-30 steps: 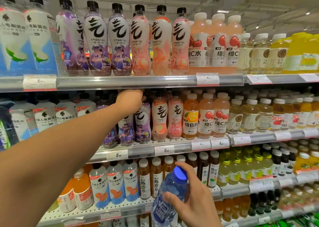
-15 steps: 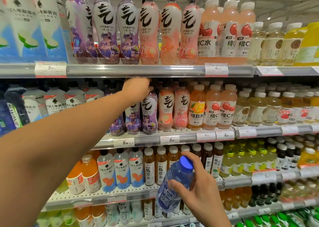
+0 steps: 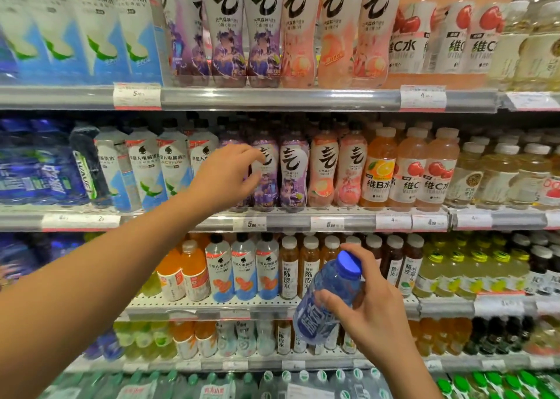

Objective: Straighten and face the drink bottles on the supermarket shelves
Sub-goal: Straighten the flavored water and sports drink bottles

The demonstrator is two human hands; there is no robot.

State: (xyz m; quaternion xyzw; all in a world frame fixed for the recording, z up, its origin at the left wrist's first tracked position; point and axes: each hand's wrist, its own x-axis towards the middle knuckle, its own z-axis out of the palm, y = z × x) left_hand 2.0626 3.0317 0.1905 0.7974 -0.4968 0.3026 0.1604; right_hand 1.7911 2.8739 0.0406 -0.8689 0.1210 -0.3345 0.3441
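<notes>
**Left hand at the purple bottles on the second shelf, blue bottle held in the right**

A supermarket drinks aisle is seen, filled from edge to edge by stacked shelves with price tags clipped along their front rails. The second shelf (image 3: 348,216) is where the work is centred: a row of upright bottles is carried on it, with white-and-blue electrolyte bottles (image 3: 142,171) to the left, purple bottles (image 3: 292,171) in the middle, pink bottles (image 3: 324,171) beside them and orange-capped vitamin drinks (image 3: 378,171) further right.

The left hand (image 3: 224,174) is reached across to the leftmost of the purple bottles. Its fingers (image 3: 254,156) are spread and loosely curled, not closed on anything; whether the tips touch the label cannot be told. The bottle lies directly ahead of and just to the right of those fingers, its long axis vertical, so a wrap around the waist and a twist about that axis is judged to be what the facing calls for. The purple bottles are packed touching one another, so little room is left for fingers between them, and a neighbour may be turned along with it.

The right hand (image 3: 372,313) is held lower, well apart from that row, and is closed around a blue-capped bottle (image 3: 330,295) tilted off the shelves. The left hand is clearly the nearer one.
</notes>
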